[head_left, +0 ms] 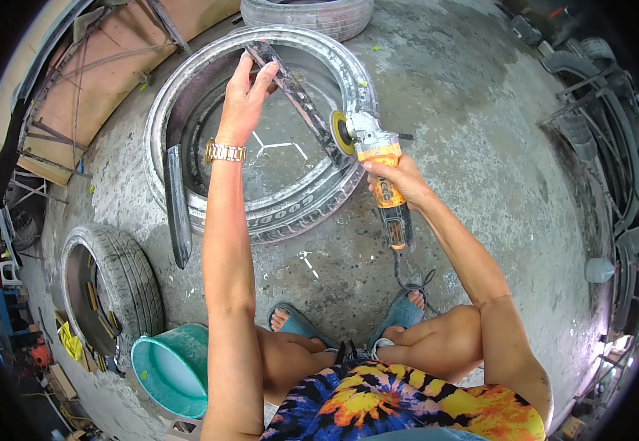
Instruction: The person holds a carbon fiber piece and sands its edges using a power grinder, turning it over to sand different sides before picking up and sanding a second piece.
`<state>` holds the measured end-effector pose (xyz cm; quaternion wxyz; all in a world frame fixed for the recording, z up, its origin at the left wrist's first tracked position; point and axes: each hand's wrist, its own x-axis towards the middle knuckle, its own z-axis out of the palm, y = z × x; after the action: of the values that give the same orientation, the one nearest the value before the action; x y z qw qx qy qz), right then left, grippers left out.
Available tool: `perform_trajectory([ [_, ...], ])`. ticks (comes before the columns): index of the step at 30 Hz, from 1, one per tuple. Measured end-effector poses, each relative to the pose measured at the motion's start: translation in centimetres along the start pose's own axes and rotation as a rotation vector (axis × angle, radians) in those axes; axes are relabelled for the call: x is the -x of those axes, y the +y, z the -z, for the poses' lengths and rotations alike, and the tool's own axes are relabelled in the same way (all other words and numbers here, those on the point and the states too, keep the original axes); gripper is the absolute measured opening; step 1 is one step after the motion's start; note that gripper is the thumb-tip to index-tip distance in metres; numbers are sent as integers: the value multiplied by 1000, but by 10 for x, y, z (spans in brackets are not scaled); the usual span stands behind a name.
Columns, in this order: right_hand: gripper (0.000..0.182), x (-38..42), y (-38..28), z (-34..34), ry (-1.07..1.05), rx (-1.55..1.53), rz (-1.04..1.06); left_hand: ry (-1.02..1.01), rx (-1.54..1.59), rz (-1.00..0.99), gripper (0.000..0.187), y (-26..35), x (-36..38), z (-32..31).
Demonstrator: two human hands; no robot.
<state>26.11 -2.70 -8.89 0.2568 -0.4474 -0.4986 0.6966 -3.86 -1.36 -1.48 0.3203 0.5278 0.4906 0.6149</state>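
Observation:
My left hand (250,92), with a gold watch (225,152) on its wrist, grips the upper end of a long dark strip (301,104) with worn, whitish patches. The strip slants down to the right across a large dusty tire (253,220) lying flat on the floor. My right hand (400,178) is wrapped round the orange and black body of an angle grinder (389,195). The grinder's yellow-rimmed disc (342,133) is at the strip's lower part; whether they touch is hard to tell. Another dark strip (178,206) rests against the tire's left side.
A smaller tire (139,283) stands at the lower left, beside a teal bucket (187,360) of pale liquid. Another tire (312,18) lies at the top. The grinder's cord (415,284) trails near my right foot. Dark curved parts (613,140) are piled along the right.

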Motion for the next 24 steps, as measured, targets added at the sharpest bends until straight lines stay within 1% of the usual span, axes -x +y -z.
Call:
perform_trajectory([
  [4,41,0,1,-2,13,0,-16,13,-41,10,42,1,0,0],
  [8,41,-3,5,-1,-10,-34,0,1,-21,-25,39,-4,-3,1],
  [10,41,-3,7,-1,25,-84,-23,9,-44,-26,39,-1,-3,2],
  [14,41,-1,0,1,30,-76,-35,53,-89,-5,39,-1,-3,2],
  [16,41,-2,-4,-1,5,-9,-15,52,-93,-8,40,-6,-5,2],
  [19,41,-2,-3,-2,-8,-18,-15,10,-106,-16,41,-12,-8,5],
  [24,42,-3,-5,-3,-7,0,-4,52,-32,-23,39,-12,-6,3],
])
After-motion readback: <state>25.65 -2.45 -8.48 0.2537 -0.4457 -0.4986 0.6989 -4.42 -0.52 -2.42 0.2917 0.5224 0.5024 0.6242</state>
